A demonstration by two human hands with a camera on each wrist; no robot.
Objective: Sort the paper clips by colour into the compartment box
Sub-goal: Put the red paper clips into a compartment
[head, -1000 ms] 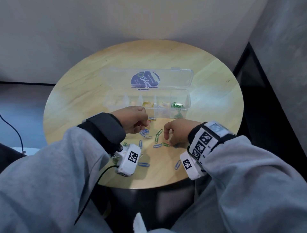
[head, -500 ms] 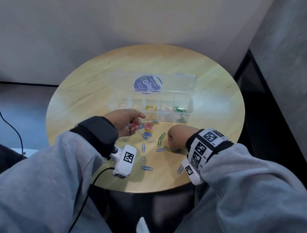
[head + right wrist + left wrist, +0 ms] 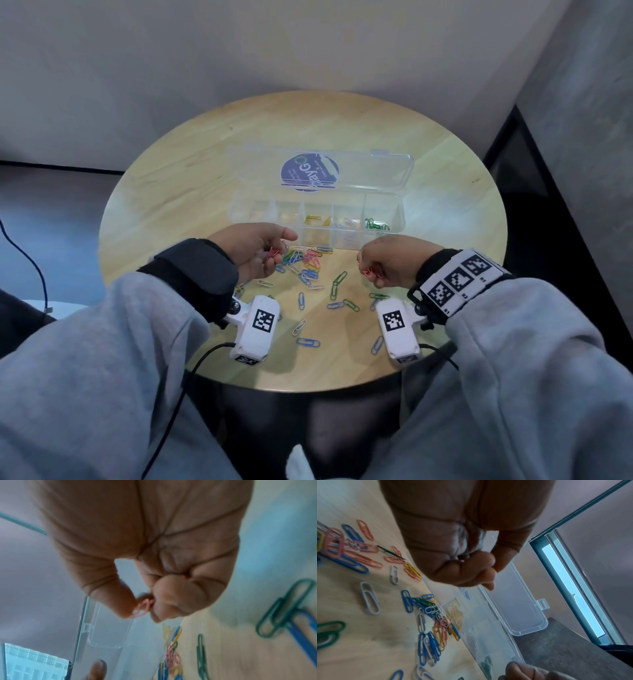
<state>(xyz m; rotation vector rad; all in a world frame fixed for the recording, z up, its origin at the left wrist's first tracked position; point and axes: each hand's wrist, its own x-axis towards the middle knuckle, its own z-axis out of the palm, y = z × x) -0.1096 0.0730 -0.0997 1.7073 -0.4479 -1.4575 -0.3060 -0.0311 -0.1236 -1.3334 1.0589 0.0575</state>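
The clear compartment box (image 3: pixel 397 219) lies open on the round table, its lid (image 3: pixel 370 171) folded back. Its compartments hold yellow clips (image 3: pixel 317 219), white clips (image 3: pixel 344 223) and green clips (image 3: pixel 376 224). A mixed pile of paper clips (image 3: pixel 308 263) lies just in front of the box. My left hand (image 3: pixel 277 251) hovers over the pile's left side, fingers curled round a few red clips (image 3: pixel 273 254), thumb pointing right. My right hand (image 3: pixel 368 270) is raised right of the pile and pinches red-pink clips (image 3: pixel 143 608) between thumb and fingers.
Loose blue, green and white clips (image 3: pixel 337 287) are scattered between my wrists toward the table's near edge (image 3: pixel 308 389). A grey wall stands behind the table. A dark gap drops away on the right. A cable (image 3: pixel 24 260) hangs at the left.
Both hands have lifted off the pile. The right hand rose and moved right with red-pink clips in its fingers. The left hand turned up with red clips in it.
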